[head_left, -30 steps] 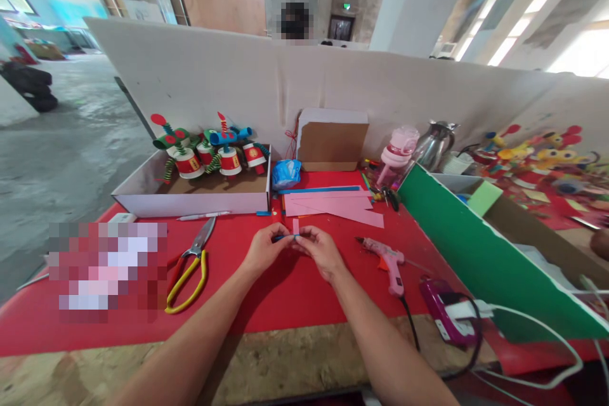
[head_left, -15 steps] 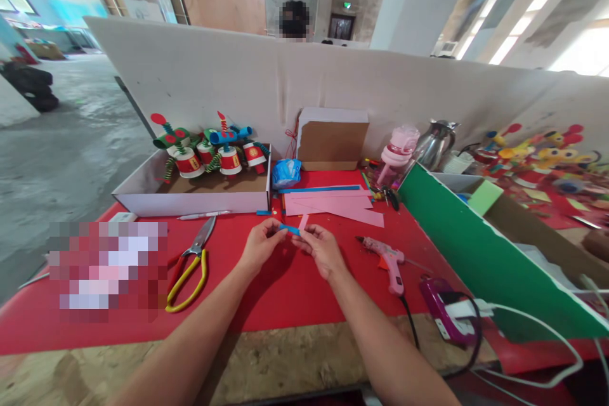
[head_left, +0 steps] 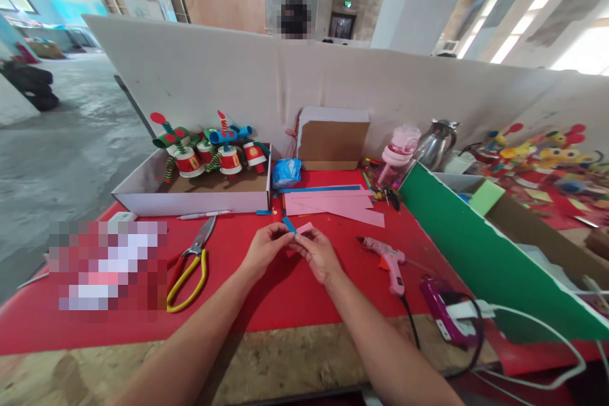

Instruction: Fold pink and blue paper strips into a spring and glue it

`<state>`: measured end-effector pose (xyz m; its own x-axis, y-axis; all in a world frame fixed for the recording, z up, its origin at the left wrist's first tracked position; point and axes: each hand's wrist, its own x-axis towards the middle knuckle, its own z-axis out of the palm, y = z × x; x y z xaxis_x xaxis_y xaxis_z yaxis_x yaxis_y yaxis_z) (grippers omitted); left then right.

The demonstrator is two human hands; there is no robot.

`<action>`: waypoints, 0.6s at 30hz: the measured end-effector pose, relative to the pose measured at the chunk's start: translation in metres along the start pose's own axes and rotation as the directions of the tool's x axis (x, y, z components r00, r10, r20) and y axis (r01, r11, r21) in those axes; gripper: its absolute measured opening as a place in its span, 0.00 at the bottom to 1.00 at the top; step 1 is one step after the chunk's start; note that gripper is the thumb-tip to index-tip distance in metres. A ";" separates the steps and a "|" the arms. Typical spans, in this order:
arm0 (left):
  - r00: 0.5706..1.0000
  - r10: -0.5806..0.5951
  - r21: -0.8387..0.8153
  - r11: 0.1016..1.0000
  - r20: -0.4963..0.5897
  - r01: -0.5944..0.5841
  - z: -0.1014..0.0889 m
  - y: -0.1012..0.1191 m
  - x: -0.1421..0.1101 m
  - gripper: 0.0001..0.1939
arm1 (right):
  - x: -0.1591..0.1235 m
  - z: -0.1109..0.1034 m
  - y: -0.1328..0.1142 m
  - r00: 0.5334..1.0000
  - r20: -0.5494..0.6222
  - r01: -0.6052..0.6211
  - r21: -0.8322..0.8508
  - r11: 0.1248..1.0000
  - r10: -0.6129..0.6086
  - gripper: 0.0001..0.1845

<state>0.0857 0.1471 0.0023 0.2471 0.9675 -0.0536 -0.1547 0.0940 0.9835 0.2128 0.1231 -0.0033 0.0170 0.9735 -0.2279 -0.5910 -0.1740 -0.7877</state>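
Over the middle of the red table covering (head_left: 295,292), my left hand (head_left: 269,247) and my right hand (head_left: 318,252) meet at the fingertips. Pinched between them are a blue paper strip (head_left: 288,224) and a pink paper strip (head_left: 304,228), which cross or join where my fingers cover them. Both free ends point away from me. Behind my hands lie pink paper sheets (head_left: 328,203) and a long blue strip (head_left: 323,189). To the left are scissors (head_left: 190,266) with red and yellow handles. A pink glue gun (head_left: 387,260) rests on the right.
A white box (head_left: 200,203) at the back left holds paper-cup figures (head_left: 190,162). Along the right stands a green-sided box (head_left: 476,254), near a purple power strip (head_left: 447,314) with cables. A pink bottle (head_left: 397,155) and a metal jug (head_left: 438,139) stand behind.
The blue strip has swung from nearly level to pointing up and away, and the pink strip has tipped to the right. My fingertips have come closer together.
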 end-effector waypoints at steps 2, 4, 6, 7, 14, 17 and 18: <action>1.000 -0.015 -0.036 0.999 -0.016 0.015 -0.001 0.000 0.001 0.12 | -0.001 0.001 -0.001 1.000 0.020 0.011 -0.038 0.999 -0.010 0.17; 0.999 -0.035 -0.054 0.998 -0.026 0.033 -0.001 0.000 0.001 0.13 | -0.002 0.002 -0.002 0.999 0.028 0.030 -0.093 0.995 -0.028 0.16; 0.998 -0.048 -0.049 0.998 -0.028 0.046 -0.001 0.001 0.002 0.14 | -0.002 0.002 -0.003 0.998 0.013 0.055 -0.148 0.987 -0.053 0.15; 0.998 -0.050 -0.042 0.998 -0.027 0.049 -0.001 0.001 0.002 0.14 | -0.002 0.002 -0.003 0.998 0.003 0.066 -0.175 0.982 -0.066 0.15; 0.998 -0.034 0.053 0.998 -0.054 0.037 -0.001 -0.004 0.003 0.13 | -0.001 0.001 0.001 0.989 -0.058 0.109 -0.304 0.946 -0.133 0.13; 0.998 -0.048 0.026 0.998 -0.045 0.049 -0.002 -0.003 0.003 0.13 | 0.000 0.000 -0.001 0.994 -0.041 0.089 -0.294 0.952 -0.105 0.15; 0.998 -0.055 0.002 0.998 -0.042 0.056 -0.002 -0.003 0.003 0.13 | 0.001 0.000 -0.002 0.997 -0.021 0.069 -0.260 0.963 -0.078 0.16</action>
<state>0.0848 0.1504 -0.0008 0.2151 0.9698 -0.1152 -0.1389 0.1471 0.9793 0.2138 0.1241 -0.0021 0.0798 0.9808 -0.1782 -0.3583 -0.1386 -0.9233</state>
